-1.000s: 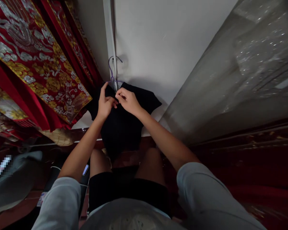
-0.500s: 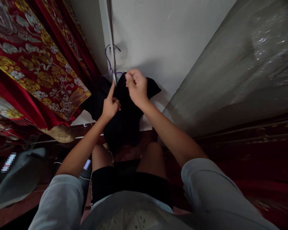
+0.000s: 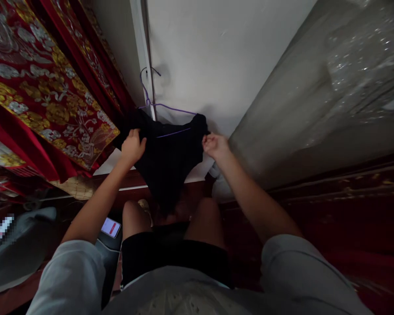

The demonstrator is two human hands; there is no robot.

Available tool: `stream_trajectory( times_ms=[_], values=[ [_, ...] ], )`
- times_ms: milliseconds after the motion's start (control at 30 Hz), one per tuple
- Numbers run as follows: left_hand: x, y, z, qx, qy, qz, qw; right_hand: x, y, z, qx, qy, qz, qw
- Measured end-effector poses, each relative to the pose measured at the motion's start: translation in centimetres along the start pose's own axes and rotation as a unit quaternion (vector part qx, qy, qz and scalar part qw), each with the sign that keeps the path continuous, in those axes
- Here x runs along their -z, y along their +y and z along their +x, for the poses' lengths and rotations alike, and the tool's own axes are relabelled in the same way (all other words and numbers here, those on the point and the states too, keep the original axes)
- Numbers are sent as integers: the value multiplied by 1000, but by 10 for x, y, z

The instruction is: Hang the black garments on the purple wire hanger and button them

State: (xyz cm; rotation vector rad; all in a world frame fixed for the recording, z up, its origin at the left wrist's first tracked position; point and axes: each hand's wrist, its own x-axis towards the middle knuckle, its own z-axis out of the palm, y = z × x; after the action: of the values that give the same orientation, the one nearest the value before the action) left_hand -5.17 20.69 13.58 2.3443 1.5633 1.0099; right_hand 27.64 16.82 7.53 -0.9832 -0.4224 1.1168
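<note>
Black shirt (image 3: 169, 162) hangs on a purple hanger (image 3: 170, 107) hooked at the white frame (image 3: 138, 43), at 12 o'clock from the person's bare knees (image 3: 133, 210). The left hand (image 3: 133, 146) has its grip closed on the shirt's edge at 9 o'clock. The right hand (image 3: 215, 145) pinches the opposite edge at 3 o'clock, with the cloth spread between them. A red and gold cloth (image 3: 52, 87) hangs at 10 o'clock, and a lit phone (image 3: 110, 227) lies at 7 o'clock.

I'm seeing a lived-in home room: red-gold embroidered drapes (image 3: 46, 87) hanging left, purple hanger (image 3: 170, 107) hooking on the white wall (image 3: 216, 52), phone (image 3: 110, 227) lying on the floor.
</note>
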Motion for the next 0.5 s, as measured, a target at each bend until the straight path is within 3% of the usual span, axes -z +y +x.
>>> stream_trajectory(
  times_ms=[100, 200, 300, 367, 500],
  values=[
    [3, -16, 2, 52, 81, -180, 979, -20, 34, -21, -129, 45, -3, 991],
    [10, -29, -9, 153, 144, -384, 899, -36, 59, -35, -191, 39, -22, 981],
    [15, -36, -27, 200, 168, -474, 841, -46, 77, -50, -252, -9, -53, 966],
    [16, -39, -38, 202, 165, -472, 842, -53, 86, -62, -292, -53, -79, 952],
    [15, -44, -48, 149, 164, -396, 891, -71, 84, -75, -302, -112, -108, 941]
  ],
)
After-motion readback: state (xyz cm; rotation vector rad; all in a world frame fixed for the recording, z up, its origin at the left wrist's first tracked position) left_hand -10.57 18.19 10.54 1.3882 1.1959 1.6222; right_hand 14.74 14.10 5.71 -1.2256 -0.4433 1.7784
